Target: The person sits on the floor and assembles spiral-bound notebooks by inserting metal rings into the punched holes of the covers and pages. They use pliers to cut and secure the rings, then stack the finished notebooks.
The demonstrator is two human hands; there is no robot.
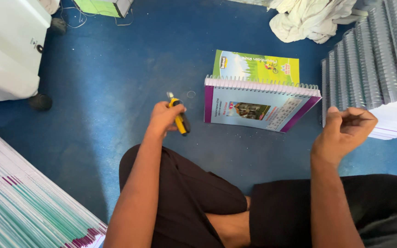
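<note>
My left hand (163, 118) grips a small yellow and black hand tool (179, 118), held just above the blue floor. My right hand (347, 129) hangs loosely curled near the stack of bound books on the right, and nothing shows in it. Between the hands lies a spiral-bound book (259, 104) with a purple-edged cover, resting on a green-covered book (256, 67). My crossed legs in dark trousers fill the bottom of the view.
A tall row of spiral-bound books (375, 59) stands at the right. A slanted pile of printed sheets (28, 202) lies at bottom left. A white machine (5, 46) sits at top left, crumpled white cloth (311, 18) at the top.
</note>
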